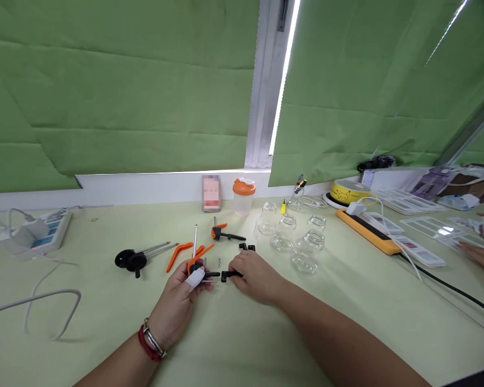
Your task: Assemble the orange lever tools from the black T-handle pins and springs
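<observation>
My left hand, its thumb wrapped in white tape, is closed around a black pump head with an orange lever and an upright metal rod. Close by on the right, my right hand has its fingers closed on a small black elbow-shaped part. Small black pieces lie just beyond its knuckles. Tiny metal parts rest between the hands. A second black-and-orange pump head lies farther back. An orange lever and black discs with metal tubes are to the left.
Several glass jars stand right of my hands. Behind are an orange-lidded cup and a phone. An orange power strip sits at right, a white one at left. Another person's hand shows at far right.
</observation>
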A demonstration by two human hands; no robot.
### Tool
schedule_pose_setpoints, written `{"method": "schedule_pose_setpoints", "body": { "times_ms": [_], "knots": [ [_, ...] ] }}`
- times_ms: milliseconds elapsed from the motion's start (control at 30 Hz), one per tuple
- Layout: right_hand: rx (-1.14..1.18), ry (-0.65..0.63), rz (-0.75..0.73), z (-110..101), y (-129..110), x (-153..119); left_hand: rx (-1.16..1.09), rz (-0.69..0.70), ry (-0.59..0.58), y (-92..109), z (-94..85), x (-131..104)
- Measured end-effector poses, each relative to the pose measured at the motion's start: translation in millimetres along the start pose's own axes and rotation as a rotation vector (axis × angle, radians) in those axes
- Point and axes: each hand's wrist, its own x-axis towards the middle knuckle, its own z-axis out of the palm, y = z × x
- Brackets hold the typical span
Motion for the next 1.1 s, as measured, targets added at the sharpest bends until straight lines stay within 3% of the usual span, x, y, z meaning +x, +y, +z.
{"method": "schedule_pose_setpoints", "body": {
  "times_ms": [467,1100],
  "knots": [
    [0.066,0.011,-0.03,0.3,-4.7,-1.0,-0.01,-0.033,-0.05,1.5,0.7,-1.7],
    [0.248,-0.096,0.052,0.1,-8.1,-6.2,0.375,0.01,-0.02,-5.2,-5.2,4.7]
  ]
}}
